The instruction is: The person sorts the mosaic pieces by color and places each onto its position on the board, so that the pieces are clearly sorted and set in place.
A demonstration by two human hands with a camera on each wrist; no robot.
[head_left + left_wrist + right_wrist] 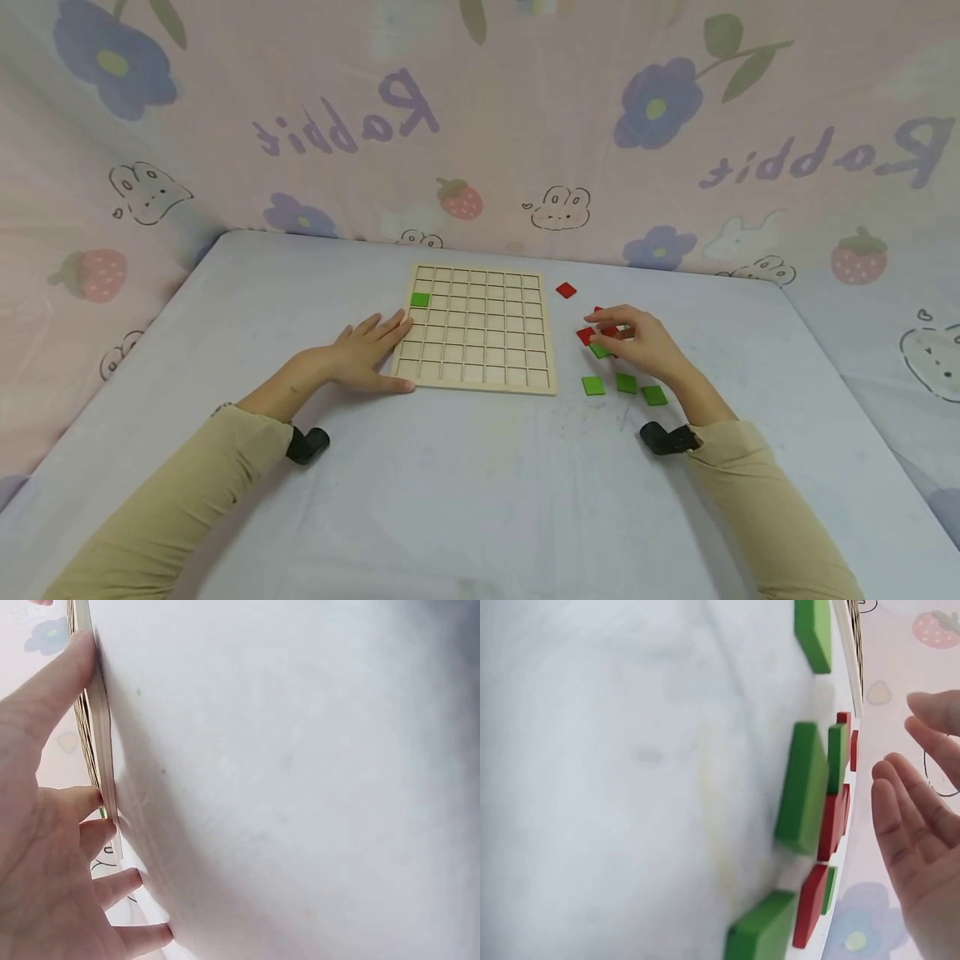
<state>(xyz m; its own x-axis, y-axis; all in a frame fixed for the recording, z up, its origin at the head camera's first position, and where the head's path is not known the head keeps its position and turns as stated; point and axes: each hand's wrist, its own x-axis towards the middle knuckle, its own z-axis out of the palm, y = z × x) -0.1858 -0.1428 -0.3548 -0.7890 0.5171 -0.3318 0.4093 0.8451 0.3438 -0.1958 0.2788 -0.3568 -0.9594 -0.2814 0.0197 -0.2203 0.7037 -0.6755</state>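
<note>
A square wooden grid board lies flat on the table, with one green tile in a cell by its left edge. My left hand rests beside that edge with fingers spread, the thumb at the near left corner. In the left wrist view the thumb and fingertips touch the board's side. Over a cluster of red tiles and green tiles hovers my right hand, thumb and fingers apart. The right wrist view has nothing between the fingers of that hand.
Nearer than the cluster lie three separate green tiles. A lone red tile sits by the board's far right corner. A white cloth covers the table, and a patterned curtain hangs behind it.
</note>
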